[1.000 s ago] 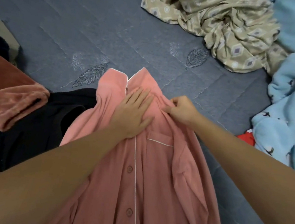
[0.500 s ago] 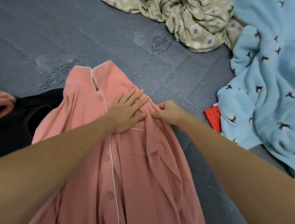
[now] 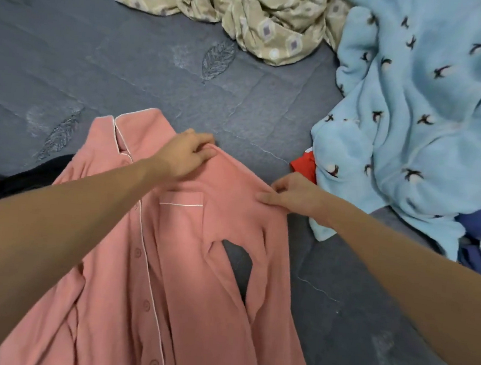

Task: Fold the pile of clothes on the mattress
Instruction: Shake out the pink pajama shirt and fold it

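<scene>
On the grey quilted mattress (image 3: pixel 157 58), left hand (image 3: pixel 185 155) and right hand (image 3: pixel 296 197) each pinch the pink shirt (image 3: pixel 190 279) with curled fingers; blue blanket (image 3: pixel 419 116) just beside.

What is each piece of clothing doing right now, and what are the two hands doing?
pink shirt: spread out, buttoned, unfolded
left hand: grips shirt's shoulder edge
right hand: pinches shirt's other shoulder
blue fleece: crumpled
beige patterned cloth: crumpled
red cloth: mostly hidden
black garment: under shirt
</scene>
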### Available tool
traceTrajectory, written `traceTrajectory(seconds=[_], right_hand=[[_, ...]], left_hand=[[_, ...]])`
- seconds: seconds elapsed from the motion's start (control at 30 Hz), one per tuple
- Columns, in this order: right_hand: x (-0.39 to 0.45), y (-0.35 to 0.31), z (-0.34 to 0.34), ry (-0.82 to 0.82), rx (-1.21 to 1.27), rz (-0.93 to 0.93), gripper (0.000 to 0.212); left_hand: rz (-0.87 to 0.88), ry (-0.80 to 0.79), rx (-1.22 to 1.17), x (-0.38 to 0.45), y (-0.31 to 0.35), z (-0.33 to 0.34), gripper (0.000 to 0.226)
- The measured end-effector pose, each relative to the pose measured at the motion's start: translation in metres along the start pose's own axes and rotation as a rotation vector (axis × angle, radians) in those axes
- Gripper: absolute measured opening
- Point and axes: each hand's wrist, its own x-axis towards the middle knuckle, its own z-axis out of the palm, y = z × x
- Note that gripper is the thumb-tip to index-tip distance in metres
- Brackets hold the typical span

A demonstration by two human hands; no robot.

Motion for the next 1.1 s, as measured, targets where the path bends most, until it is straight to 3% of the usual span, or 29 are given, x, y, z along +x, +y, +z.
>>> traceTrajectory(seconds=[0.17,0.33,0.47,0.63,0.8,0.93,1.1], right_hand=[[-0.03,0.035,-0.013,-0.033,0.072,0.067,0.031],[-0.056,0.059,-0.053,0.044,-0.239,0.063,0.037],[-0.084,0.084,-0.074,0.014,-0.194,0.053,0.052],[-0.125,0.113,-0.091,0.093,-0.149,0.042,0.065],[-0.149,0.125,-0.109,0.074,-0.288,0.098,0.056],[-0.164,0.139,-0.113,0.122,-0.319,0.079,0.043],[-0.179,0.152,-0.111,0.225,-0.393,0.066,0.058]], left_hand=[[-0.161,0.073,0.025,0.019,-0.003,-0.009,0.025],[-0.185,0.047,-0.024,0.024,-0.007,-0.004,0.024],[-0.184,0.028,-0.104,0.03,0.005,0.002,0.025],[-0.118,-0.058,-0.08,0.035,0.011,0.007,0.021],[-0.117,-0.141,-0.091,0.038,0.02,0.013,0.034],[-0.037,-0.299,-0.04,0.044,0.042,0.018,0.03],[0.099,-0.448,-0.002,0.05,0.068,0.028,0.05]])
